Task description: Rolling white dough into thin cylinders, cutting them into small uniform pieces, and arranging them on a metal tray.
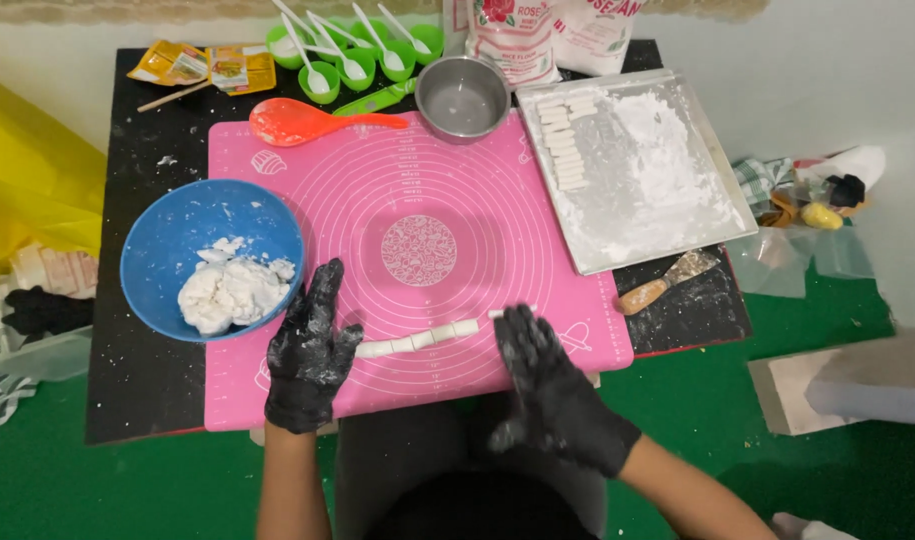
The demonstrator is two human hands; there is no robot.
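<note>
Flat and open, left hand (pixel 307 350) and right hand (pixel 547 385) flank dough pieces (pixel 422 340).

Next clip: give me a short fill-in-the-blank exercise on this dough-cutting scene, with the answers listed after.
1. The lump of white dough sits in a ____ bowl.
2. The row of cut dough pieces lies on a ____ mat, between the left hand and the right hand.
3. Both hands wear ____ gloves.
4. The floured metal tray is on the person's ____ side.

Missing words: blue; pink; black; right
</note>
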